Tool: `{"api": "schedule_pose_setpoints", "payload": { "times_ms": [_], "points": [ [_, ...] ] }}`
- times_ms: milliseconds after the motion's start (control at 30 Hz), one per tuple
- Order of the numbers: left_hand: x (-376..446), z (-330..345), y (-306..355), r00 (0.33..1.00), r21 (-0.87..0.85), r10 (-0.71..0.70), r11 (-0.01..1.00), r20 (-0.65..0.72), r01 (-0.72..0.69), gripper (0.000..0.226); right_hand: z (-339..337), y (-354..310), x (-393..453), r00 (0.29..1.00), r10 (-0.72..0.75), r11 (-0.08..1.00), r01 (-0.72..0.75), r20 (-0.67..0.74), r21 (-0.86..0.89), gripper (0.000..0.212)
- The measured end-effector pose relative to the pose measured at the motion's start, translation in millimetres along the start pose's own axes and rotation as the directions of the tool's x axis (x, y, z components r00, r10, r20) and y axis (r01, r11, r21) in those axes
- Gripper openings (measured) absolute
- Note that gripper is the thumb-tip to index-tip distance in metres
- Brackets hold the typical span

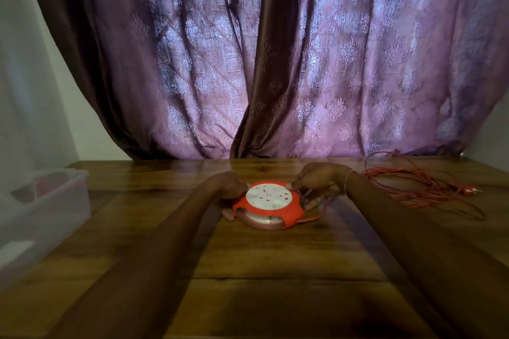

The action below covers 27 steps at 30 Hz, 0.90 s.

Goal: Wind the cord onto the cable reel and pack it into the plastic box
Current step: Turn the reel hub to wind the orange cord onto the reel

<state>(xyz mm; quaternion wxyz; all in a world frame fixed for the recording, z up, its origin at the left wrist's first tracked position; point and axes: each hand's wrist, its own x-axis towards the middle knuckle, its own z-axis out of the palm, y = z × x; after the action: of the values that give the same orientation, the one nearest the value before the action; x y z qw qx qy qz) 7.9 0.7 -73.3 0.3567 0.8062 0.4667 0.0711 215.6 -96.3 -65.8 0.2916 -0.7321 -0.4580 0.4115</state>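
A round cable reel (268, 205) with a red frame and a white socket face lies on the wooden table (275, 270). My left hand (230, 187) grips its left edge, fingertips showing under the rim. My right hand (316, 181) holds the reel's right side, fingers curled at the rim where the cord leaves it. The red cord (413, 187) lies in a loose tangle to the right, its plug (472, 189) at the far right. A clear plastic box (41, 209) stands at the table's left edge.
A purple patterned curtain (275, 63) hangs right behind the table's far edge. A white wall (27, 91) is on the left. The table's near half is in shadow between my forearms.
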Motion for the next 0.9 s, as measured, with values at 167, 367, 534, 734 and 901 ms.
{"api": "schedule_pose_setpoints", "payload": {
  "times_ms": [167, 367, 534, 734, 901],
  "points": [
    [10, -23, 6, 0.944, 0.099, 0.224, 0.974, -0.241, -0.205, 0.042, -16, 3, 6, 0.996, -0.087, 0.975, 0.082, 0.014, 0.208, 0.012],
    [19, -57, 28, 0.720, 0.043, 0.407, 0.884, -0.562, -0.466, 0.042, -45, -18, 2, 0.957, -0.254, 0.873, 0.288, -0.138, 0.394, 0.014],
    [27, -67, 45, 0.612, -0.147, 0.320, 0.795, -0.723, -0.589, 0.042, -52, -48, -4, 0.886, -0.365, 0.754, 0.461, -0.285, 0.468, 0.009],
    [28, -64, 62, 0.590, -0.250, 0.272, 0.716, -0.760, -0.651, 0.039, -55, -79, -11, 0.846, -0.434, 0.682, 0.533, -0.309, 0.501, 0.009],
    [33, -69, 65, 0.533, -0.179, 0.293, 0.724, -0.794, -0.666, 0.047, -64, -80, -12, 0.808, -0.476, 0.714, 0.586, -0.348, 0.383, 0.024]
  ]
}}
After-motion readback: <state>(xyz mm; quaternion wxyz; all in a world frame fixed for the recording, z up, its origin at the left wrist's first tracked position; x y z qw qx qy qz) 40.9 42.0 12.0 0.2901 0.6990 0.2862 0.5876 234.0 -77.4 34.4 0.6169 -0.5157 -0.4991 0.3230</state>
